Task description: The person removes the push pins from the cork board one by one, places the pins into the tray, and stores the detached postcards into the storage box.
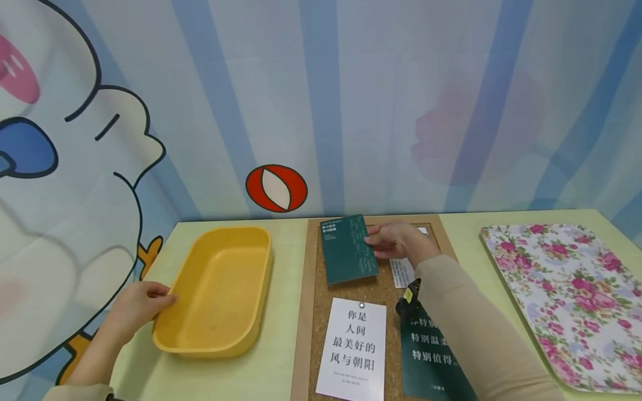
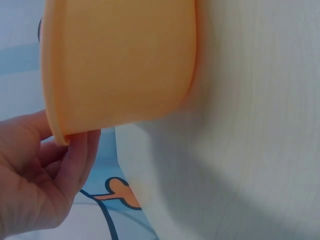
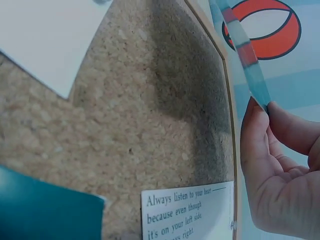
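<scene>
My left hand (image 1: 137, 312) grips the near left rim of a yellow plastic basin (image 1: 220, 295), thumb on one side and fingers on the other in the left wrist view. Nothing lies inside the basin. Between thumb and fingers, my right hand (image 1: 398, 240) pinches the right edge of a dark green card (image 1: 346, 248) with pale writing. The card is held up over the far part of a cork board (image 3: 135, 115). In the right wrist view it shows nearly edge-on, and a shadow falls on the cork. Partly behind my right hand is a white card with English text (image 3: 185, 210).
A white card (image 1: 353, 345) with large characters is pinned at the board's near left. Beside it, another dark green card (image 1: 431, 356) is partly covered by my right sleeve (image 1: 476, 328). A flower-patterned board (image 1: 567, 301) lies at the right. A printed cloth wall (image 1: 371, 111) stands behind the table.
</scene>
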A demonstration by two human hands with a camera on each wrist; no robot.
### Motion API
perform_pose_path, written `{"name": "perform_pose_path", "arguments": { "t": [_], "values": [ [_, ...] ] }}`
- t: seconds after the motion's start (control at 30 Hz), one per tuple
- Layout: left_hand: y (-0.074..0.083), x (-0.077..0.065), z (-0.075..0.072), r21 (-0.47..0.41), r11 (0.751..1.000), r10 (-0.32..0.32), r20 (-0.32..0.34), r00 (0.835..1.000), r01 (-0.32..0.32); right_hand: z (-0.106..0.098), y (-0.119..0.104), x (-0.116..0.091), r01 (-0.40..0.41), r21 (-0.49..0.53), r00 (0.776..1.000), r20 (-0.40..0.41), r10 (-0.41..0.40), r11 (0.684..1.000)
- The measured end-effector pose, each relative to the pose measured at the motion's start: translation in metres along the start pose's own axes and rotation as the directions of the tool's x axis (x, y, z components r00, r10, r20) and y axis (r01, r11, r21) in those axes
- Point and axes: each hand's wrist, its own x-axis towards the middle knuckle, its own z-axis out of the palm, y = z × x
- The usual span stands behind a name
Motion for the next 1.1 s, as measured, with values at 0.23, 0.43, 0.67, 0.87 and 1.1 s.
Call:
{"name": "perform_pose_path", "arguments": {
  "t": [0.23,0.43,0.67,0.87,1.1],
  "values": [
    [0.001,0.001,0.0,-0.035,0.999,0.01,0.01,1.0,-0.01,0.004,-0.002,-0.003,0.034,-0.012,0.999,0.025,-0.034,0.999],
    [0.0,0.002,-0.001,-0.048,0.999,0.001,0.037,0.999,0.001,0.01,-0.001,-0.006,0.053,-0.007,0.997,0.064,-0.053,0.999],
    [-0.002,0.0,-0.001,-0.073,0.997,-0.005,0.038,0.999,0.008,0.015,-0.003,-0.009,0.051,0.013,0.996,0.077,-0.052,0.999],
    [-0.002,-0.001,0.0,-0.116,0.993,-0.02,0.043,0.999,0.025,0.018,-0.005,-0.013,0.05,0.02,0.995,0.091,-0.052,0.999],
    [-0.002,0.0,0.001,-0.154,0.988,-0.021,0.051,0.998,0.028,0.023,-0.009,-0.014,0.052,0.014,0.992,0.119,-0.053,0.999]
  ]
}}
